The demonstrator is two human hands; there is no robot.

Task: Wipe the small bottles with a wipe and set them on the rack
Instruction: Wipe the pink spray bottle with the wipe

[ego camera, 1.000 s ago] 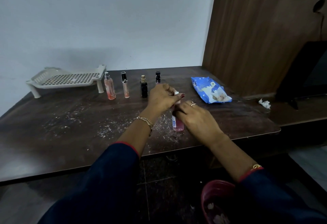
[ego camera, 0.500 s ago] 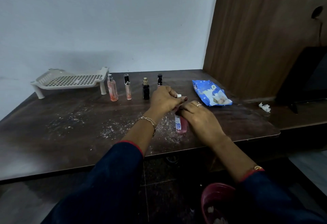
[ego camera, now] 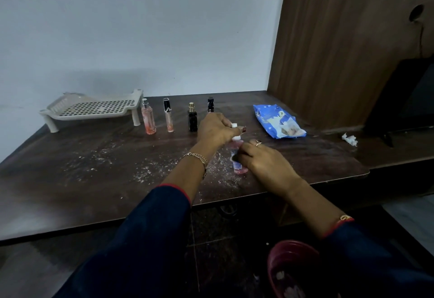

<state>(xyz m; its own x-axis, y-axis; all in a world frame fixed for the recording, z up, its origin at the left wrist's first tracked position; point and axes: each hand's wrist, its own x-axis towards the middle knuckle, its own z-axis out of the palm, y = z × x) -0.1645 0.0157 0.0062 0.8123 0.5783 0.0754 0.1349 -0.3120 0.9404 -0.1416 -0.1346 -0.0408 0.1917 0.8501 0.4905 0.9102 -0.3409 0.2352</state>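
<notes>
The wiping step is in hand: the pink bottle (ego camera: 238,168) stands upright on the dusty table (ego camera: 94,168) near its front edge; the right hand (ego camera: 265,163) curls round its body; the left hand (ego camera: 216,130) pinches a small white piece (ego camera: 234,125) at its top, cap or wipe I cannot tell; the rack (ego camera: 94,109) sits far left, beyond a row of four bottles (ego camera: 192,121); next, probably, a careful carry past that row.

Dusty dark table (ego camera: 70,180): rack (ego camera: 94,109) and four bottles (ego camera: 193,120) beyond left hand (ego camera: 216,130); pink bottle (ego camera: 239,169) standing at right hand (ego camera: 265,163); wipe pack (ego camera: 278,121) beyond.
</notes>
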